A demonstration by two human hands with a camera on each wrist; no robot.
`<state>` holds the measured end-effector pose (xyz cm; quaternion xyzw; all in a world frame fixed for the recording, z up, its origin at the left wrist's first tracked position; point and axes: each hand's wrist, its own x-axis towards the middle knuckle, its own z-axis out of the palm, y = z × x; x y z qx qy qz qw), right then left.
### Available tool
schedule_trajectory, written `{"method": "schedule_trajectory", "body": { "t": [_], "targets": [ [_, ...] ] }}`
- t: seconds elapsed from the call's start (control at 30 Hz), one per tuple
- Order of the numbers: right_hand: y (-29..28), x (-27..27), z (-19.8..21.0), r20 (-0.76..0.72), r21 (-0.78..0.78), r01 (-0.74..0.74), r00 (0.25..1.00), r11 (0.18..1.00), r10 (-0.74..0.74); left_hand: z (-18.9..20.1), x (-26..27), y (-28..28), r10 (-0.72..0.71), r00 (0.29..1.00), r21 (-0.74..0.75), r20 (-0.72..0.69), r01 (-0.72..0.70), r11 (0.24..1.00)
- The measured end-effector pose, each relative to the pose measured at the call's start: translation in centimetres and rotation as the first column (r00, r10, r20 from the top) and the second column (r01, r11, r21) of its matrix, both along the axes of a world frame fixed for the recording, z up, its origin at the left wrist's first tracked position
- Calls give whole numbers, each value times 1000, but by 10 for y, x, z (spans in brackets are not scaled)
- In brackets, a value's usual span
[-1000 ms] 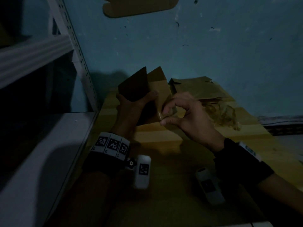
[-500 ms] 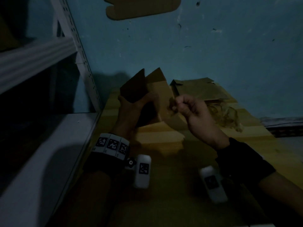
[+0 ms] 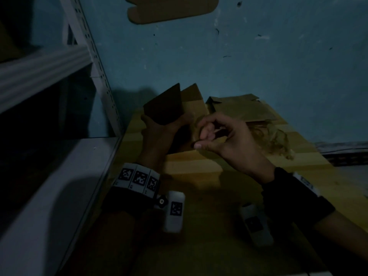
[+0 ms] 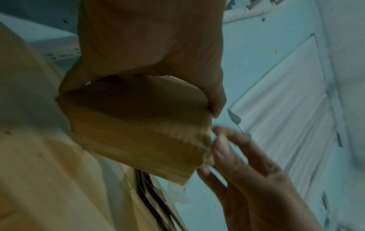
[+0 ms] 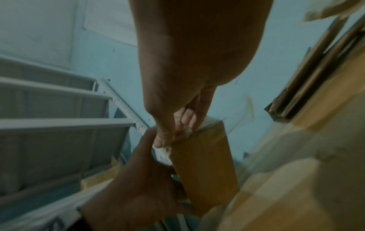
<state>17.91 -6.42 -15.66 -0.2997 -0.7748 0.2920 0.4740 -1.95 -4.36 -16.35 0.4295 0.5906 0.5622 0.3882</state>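
the left hand (image 3: 157, 134) grips a small box (image 3: 191, 104) over the bench (image 3: 195, 168), with thumb and fingers curled round it. the right hand (image 3: 229, 140) pinches clear tape (image 5: 166, 150) at the box's edge, so this looks like the peeling step. the next move likely calls for a steady pull away while the left hand braces, then dropping the strip by the crumpled pile (image 3: 274, 140).

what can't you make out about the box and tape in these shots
- Head view: the near face of the cardboard box is lost in shadow, and the left hand covers its lower part.
- Left wrist view: the clear tape at the box corner is motion-blurred, its extent unclear.
- Head view: the right hand hides what its fingers pinch.
- Head view: the cardboard cutout on the wall is cut off by the top edge.
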Motion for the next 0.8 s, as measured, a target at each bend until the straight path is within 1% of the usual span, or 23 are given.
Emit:
{"method": "schedule_trajectory", "body": {
  "t": [0.07, 0.17, 0.27, 0.4, 0.47, 0.53, 0.6, 0.63, 0.67, 0.73, 0.8],
  "targets": [
    [0, -1, -2, 49, 68, 2, 999, 998, -6, 3, 5, -4, 8, 999, -1, -51, -8, 1000],
    [2, -1, -4, 107, 145, -16, 994, 989, 0, 7, 11, -6, 23, 996, -40, -88, -26, 999],
    [4, -1, -6, 132, 148, -28, 991, 989, 8, 7, 13, -6, 55, 992, -25, -113, -58, 998],
    [6, 2, -7, 121, 113, -18, 993, 993, 4, 7, 13, -5, 51, 991, -13, -124, -53, 999],
    [8, 4, -6, 56, 28, -8, 998, 1000, 7, 6, 11, -4, 18, 996, -3, -85, -19, 1000],
    [11, 9, -6, -43, -23, 24, 999, 999, -25, 5, 8, -3, -46, 999, 11, 9, 45, 999],
    [16, 16, -6, -99, -47, 112, 988, 993, -116, 4, 5, -1, -121, 988, 24, 95, 120, 993],
    [19, 20, -5, -101, -77, 163, 980, 984, -170, 4, 4, -1, -152, 981, 27, 123, 150, 988],
    [20, 23, -5, -85, -110, 204, 973, 973, -213, 4, 4, -1, -172, 974, 29, 144, 170, 985],
    [22, 27, -3, 2, -166, 263, 964, 950, -267, 4, 4, -2, -199, 963, 41, 179, 195, 980],
    [20, 28, -2, 99, -238, 267, 963, 934, -250, 3, 3, -3, -217, 952, 55, 218, 210, 976]
  ]
}}
